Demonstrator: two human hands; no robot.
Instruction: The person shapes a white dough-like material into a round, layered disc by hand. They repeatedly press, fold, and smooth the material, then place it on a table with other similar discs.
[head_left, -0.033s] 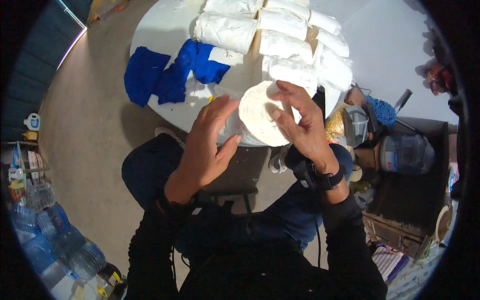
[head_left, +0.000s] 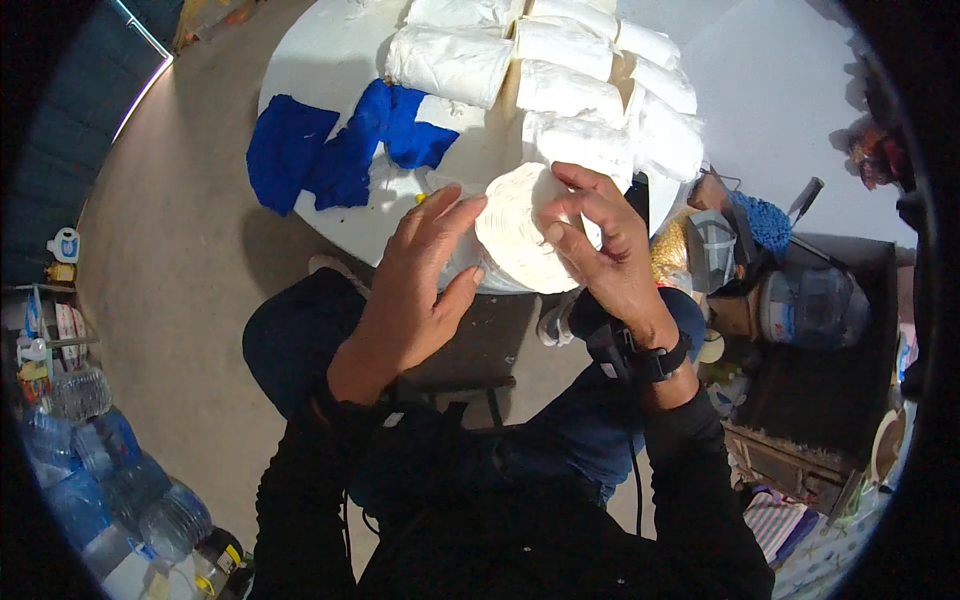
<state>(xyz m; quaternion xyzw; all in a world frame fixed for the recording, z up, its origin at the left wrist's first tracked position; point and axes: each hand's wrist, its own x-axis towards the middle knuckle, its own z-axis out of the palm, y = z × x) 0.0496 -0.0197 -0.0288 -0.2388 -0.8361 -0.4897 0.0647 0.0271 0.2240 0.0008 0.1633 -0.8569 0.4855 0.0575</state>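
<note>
A cream-white roll (head_left: 515, 228), its layered round end turned up, sits at the table's front edge between my hands. My left hand (head_left: 415, 285) is open on its left, fingers and thumb apart, fingertips at the roll and crumpled translucent white material (head_left: 450, 255) beside it. My right hand (head_left: 610, 255) grips the roll from the right, fingers curled over its top. Several white wrapped bundles (head_left: 568, 95) lie in rows on the round white table (head_left: 295, 60), with blue cloth pieces (head_left: 285, 150) to their left.
Water jugs (head_left: 110, 445) stand at lower left beside a small shelf (head_left: 55, 330). A dark unit (head_left: 810, 390), a clear jug (head_left: 810, 305), a blue textured item (head_left: 760, 220) and assorted clutter crowd the right side. My knees are under the table's edge.
The fingers of both hands have shifted slightly on and beside the roll, with my right fingers a little more curled over its top. The table's contents look the same.
</note>
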